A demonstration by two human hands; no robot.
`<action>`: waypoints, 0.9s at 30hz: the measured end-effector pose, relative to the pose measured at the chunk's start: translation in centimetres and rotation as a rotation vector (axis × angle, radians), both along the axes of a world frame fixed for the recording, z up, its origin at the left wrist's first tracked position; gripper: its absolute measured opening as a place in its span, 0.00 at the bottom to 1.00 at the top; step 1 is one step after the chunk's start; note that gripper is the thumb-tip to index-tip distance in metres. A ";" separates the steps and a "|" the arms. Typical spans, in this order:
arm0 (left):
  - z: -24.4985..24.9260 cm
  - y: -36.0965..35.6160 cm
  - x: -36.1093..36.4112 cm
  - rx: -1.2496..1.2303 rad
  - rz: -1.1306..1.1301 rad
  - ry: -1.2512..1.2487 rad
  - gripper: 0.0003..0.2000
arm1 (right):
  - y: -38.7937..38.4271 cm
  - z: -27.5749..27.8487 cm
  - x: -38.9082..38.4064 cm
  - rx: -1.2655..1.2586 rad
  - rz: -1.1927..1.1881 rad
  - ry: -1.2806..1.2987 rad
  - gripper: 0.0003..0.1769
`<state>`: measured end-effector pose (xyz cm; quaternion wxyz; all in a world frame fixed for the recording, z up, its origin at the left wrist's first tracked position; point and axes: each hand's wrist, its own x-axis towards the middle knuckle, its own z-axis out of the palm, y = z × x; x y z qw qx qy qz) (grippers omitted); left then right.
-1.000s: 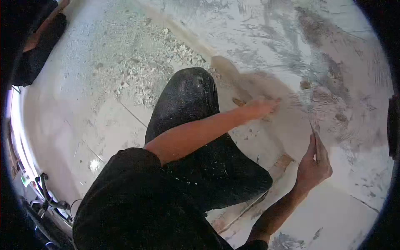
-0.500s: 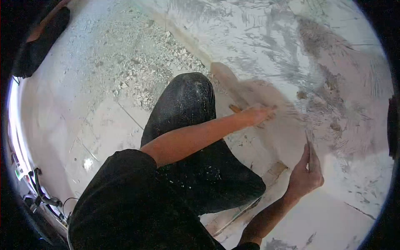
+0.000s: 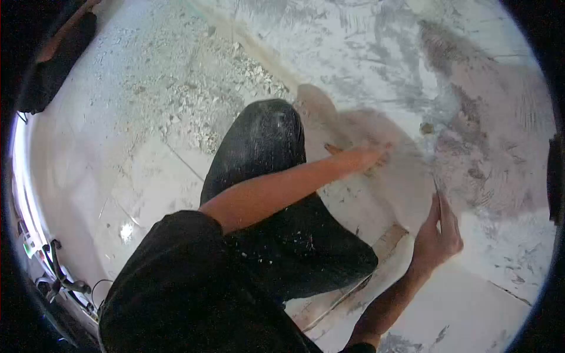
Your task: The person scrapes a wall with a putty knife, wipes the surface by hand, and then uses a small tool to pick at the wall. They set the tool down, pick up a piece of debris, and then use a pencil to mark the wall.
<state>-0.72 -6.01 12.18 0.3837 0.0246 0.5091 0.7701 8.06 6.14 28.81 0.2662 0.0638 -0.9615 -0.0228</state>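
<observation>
Shifted up slightly, R hand [image 3: 436,238] w/ scraper [image 3: 436,187] on wall [image 3: 365,53].

Scraper [image 3: 436,189]: a thin, dark blade seen edge-on, standing nearly upright between the thumb and fingers of my right hand [image 3: 436,238], with its tip touching the wall [image 3: 376,70]. Wall: pale plaster streaked with grey and brown scrape marks. My left hand [image 3: 366,156], blurred, lies against it.
</observation>
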 end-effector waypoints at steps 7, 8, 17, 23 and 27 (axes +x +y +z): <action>-2.8 1.4 -0.8 0.162 0.044 -0.033 0.34 | 0.0 0.1 0.3 -0.109 0.026 0.060 0.09; -2.9 1.7 -0.3 0.189 0.074 -0.069 0.34 | 0.8 -0.8 -0.4 -0.080 0.077 -0.035 0.09; -1.3 1.0 0.3 0.165 0.006 -0.089 0.31 | 0.1 -0.1 -1.4 -0.065 -0.033 -0.094 0.08; -4.0 2.6 0.8 0.194 0.055 -0.155 0.30 | 0.0 -0.4 -1.7 -0.079 -0.083 -0.200 0.09; -2.5 2.2 -0.8 0.175 0.036 -0.096 0.32 | -0.7 1.7 0.4 -0.157 0.010 -0.024 0.07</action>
